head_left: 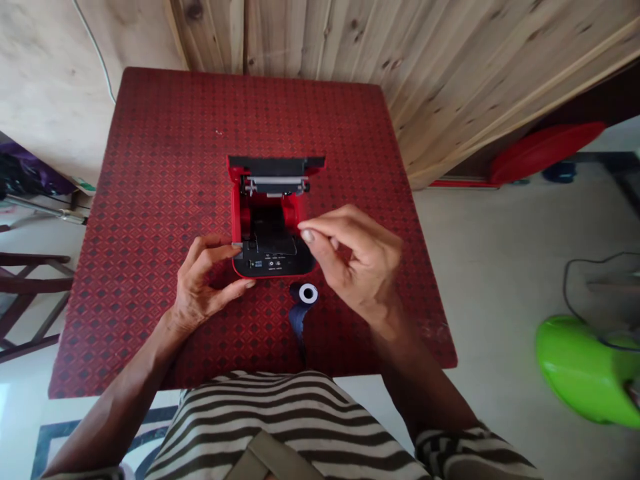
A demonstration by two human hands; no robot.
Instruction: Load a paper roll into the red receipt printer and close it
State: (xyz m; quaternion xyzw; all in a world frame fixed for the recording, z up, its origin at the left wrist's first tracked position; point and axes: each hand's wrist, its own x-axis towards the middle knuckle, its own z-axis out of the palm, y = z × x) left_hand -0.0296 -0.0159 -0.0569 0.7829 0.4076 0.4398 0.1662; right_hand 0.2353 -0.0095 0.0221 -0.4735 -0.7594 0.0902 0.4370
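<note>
A small red and black printer [274, 268], apparently a label or receipt printer, stands on the table with its lid [276, 165] raised. A grey roller shows under the lid, and a dark flap or sheet [274, 237] lies across the inner bay. My left hand [203, 277] grips the printer's front left corner, fingers on its side and thumb at the front edge. At the right rim of the bay, my right hand [357, 257] is closed in a pinch; anything between thumb and forefinger is too small to make out. A dark blue roll with a white core [309, 293] lies in front, its loose end trailing towards me.
The table [165, 147] has a red patterned cover and stands near a wooden plank wall [320, 40]. Left of it is a dark wooden chair [30, 283]. On the floor at the right sits a bright green plastic object [580, 367], with a cable close by.
</note>
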